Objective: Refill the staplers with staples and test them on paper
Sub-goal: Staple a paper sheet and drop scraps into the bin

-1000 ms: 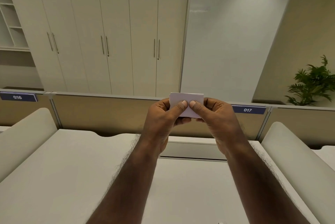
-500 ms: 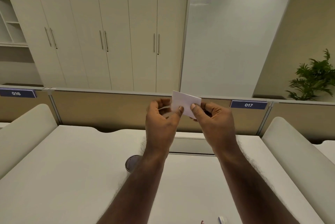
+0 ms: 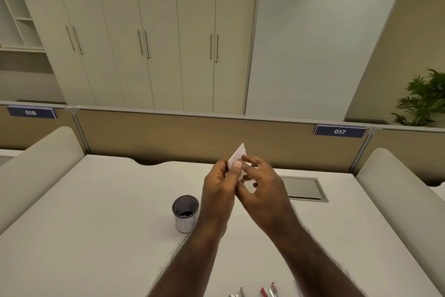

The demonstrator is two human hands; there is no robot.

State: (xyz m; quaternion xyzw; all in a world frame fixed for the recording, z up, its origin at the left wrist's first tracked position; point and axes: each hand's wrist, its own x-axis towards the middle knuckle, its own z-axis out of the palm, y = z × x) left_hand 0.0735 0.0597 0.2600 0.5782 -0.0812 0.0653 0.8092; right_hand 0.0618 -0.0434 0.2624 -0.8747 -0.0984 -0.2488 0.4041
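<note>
My left hand [image 3: 220, 186] pinches a small folded white paper [image 3: 237, 156] between thumb and fingers, holding it up above the desk [image 3: 108, 212]. My right hand [image 3: 262, 188] is just to its right, fingers loosely spread and touching the paper's far side without gripping it. At the bottom edge of the view lie a red stapler [image 3: 269, 292] and a silvery one [image 3: 237, 293], both only partly in frame, between my forearms.
A dark mesh pen cup [image 3: 185, 216] stands on the desk left of my left wrist. A grey cable hatch [image 3: 305, 188] sits flush in the desk behind my right hand. Padded dividers flank the desk; a partition with tags 016 and 017 runs behind.
The view has tilted down, revealing the cup and staplers. Both hands came lower; the right hand released its pinch on the paper, which now stands edge-on in my left hand.
</note>
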